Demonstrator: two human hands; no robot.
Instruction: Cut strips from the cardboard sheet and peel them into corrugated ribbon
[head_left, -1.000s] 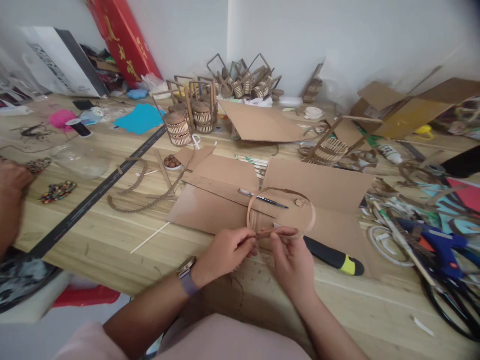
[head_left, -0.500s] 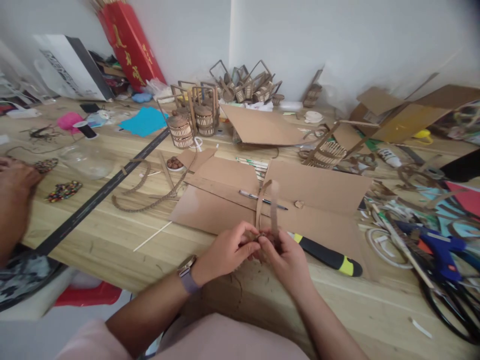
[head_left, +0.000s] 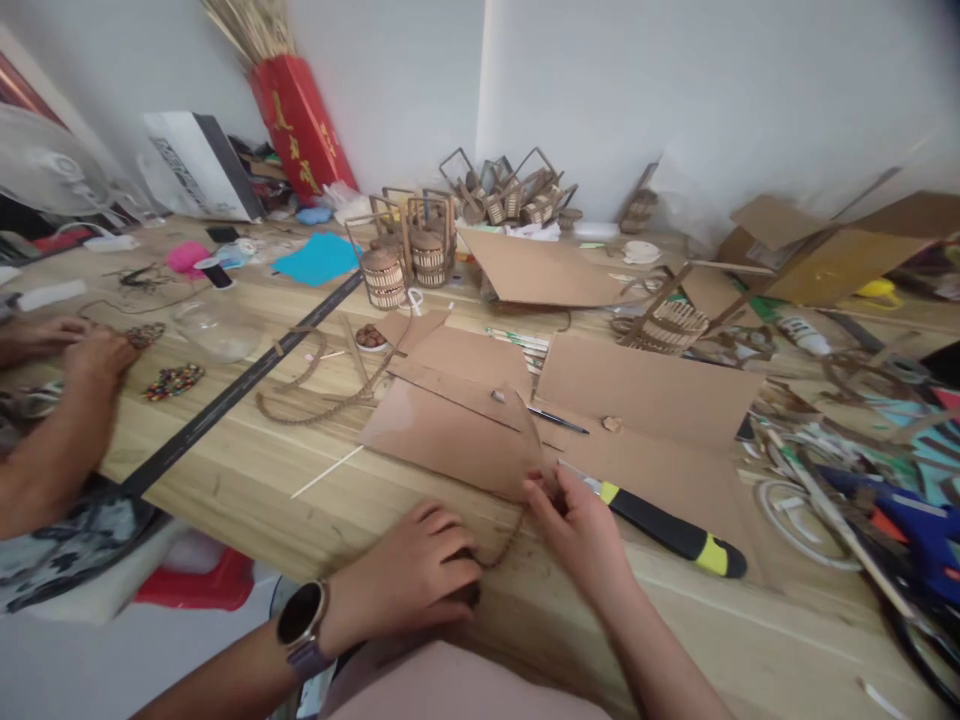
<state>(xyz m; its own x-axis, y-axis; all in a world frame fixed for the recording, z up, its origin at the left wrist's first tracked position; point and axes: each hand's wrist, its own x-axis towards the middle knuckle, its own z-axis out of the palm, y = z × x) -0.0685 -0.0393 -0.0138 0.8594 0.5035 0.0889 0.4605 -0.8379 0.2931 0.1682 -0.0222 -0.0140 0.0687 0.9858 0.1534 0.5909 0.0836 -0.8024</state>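
My right hand point(head_left: 583, 525) pinches a thin brown strip between thumb and fingers, close to the front edge of the cardboard. The strip is smeared where it rises in front of the board. A narrow braided cord point(head_left: 508, 545) curves over the wood between my two hands. My left hand point(head_left: 420, 570), with a watch on its wrist, is palm down at the table's front edge. Its fingers are bent but apart; the space under them is dark. Just beyond my right hand lies a black and yellow utility knife point(head_left: 671, 525) on the flat cardboard point(head_left: 450, 430), below a pen point(head_left: 559, 418).
Another person's hands point(head_left: 97, 360) work at the left beside a string of beads point(head_left: 174, 382). Small lidded bamboo baskets point(head_left: 384, 278) stand behind, near a bowl of brown nuts point(head_left: 370, 338). A blue glue gun point(head_left: 900, 525) and loose strips crowd the right.
My left hand has come away from my right hand, down and left to the table edge. The brown loop above my hands has dropped lower. The view has shifted left.
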